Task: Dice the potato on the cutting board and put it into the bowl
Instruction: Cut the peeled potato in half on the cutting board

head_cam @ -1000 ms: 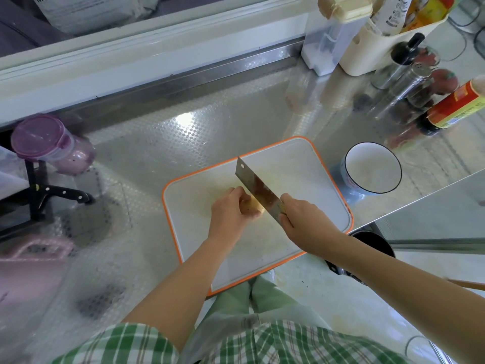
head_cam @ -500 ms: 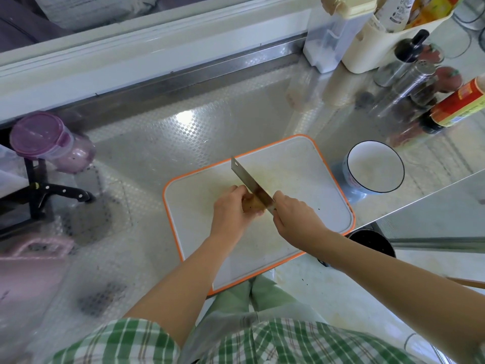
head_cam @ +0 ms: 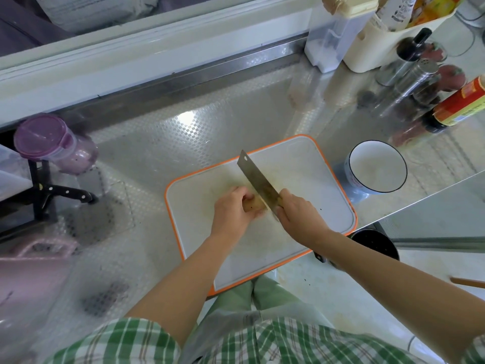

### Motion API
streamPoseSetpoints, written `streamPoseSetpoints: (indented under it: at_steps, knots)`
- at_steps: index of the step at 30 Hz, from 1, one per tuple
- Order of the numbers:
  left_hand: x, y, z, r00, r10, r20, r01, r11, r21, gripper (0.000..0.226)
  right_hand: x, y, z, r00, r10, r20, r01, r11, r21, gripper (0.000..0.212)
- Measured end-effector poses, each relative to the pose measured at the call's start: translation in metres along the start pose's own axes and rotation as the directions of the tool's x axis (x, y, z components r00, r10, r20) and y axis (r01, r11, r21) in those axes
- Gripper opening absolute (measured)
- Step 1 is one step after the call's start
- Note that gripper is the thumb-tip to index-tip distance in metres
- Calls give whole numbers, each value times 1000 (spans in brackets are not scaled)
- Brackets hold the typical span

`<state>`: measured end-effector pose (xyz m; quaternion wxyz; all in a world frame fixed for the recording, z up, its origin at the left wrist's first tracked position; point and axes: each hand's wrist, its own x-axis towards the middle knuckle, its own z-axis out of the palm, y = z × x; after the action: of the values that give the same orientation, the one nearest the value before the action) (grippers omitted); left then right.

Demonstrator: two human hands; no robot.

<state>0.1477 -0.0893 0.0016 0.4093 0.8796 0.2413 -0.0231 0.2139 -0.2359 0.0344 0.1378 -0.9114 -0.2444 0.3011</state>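
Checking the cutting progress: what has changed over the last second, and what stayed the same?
The right hand eased the cleaver slightly left, closer to the left hand, blade set against the potato. No grip changed: left hand holds the potato, right the cleaver. The cutting board and empty bowl stayed put.

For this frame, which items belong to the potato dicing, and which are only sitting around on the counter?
Part of the job:
left hand holding the potato
right hand gripping the cleaver
cutting board
bowl, still empty

Just lying about:
purple-lidded jar
black-handled knife
steel shaker
red-labelled bottle
clear container
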Motion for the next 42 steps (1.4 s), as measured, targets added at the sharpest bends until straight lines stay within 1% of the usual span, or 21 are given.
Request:
streamPoseSetpoints:
  at_steps: [4, 8, 15, 21, 25, 27, 32, 38, 42]
  knots:
    - [0, -1, 0, 999, -27, -16, 27, 1000, 14, 39, -13, -3, -22, 998, -55, -38, 54, 998, -14, 13]
    - [0, -1, 0, 999, -36, -23, 37, 999, 32, 41, -25, -7, -28, 996, -89, -1, 89, 993, -77, 11]
    - [0, 0, 0, 999, -36, -17, 37, 997, 63, 38, -28, -7, -18, 998, -52, 26, 54, 993, -105, 0]
    - [-1, 2, 0, 1000, -5, -17, 6, 997, 79, 37, -26, -12, -13, 999, -20, 30, 23, 994, -108, 6]
    - [-2, 4, 1, 1000, -12, -6, 13, 999, 43, 35, -13, -20, -6, 999, 15, 34, -11, 994, -107, 4]
    - [-2, 4, 1, 1000, -16, -13, 17, 999, 34, 35, -8, -23, -3, 999, 22, 37, -19, 995, -98, 7]
    - [-1, 3, 0, 1000, -9, 0, 9, 1000, 24, 35, 1, -19, 6, 998, 48, 29, -47, 997, -55, 3]
    - [0, 4, -2, 1000, -7, 10, 7, 1000, 21, 34, 1, -18, 7, 999, 39, 32, -38, 999, -27, 4]
    - [0, 3, -2, 1000, -28, 1, 28, 1000, 3, 35, -7, -15, 3, 999, 14, 45, -10, 997, -74, 6]
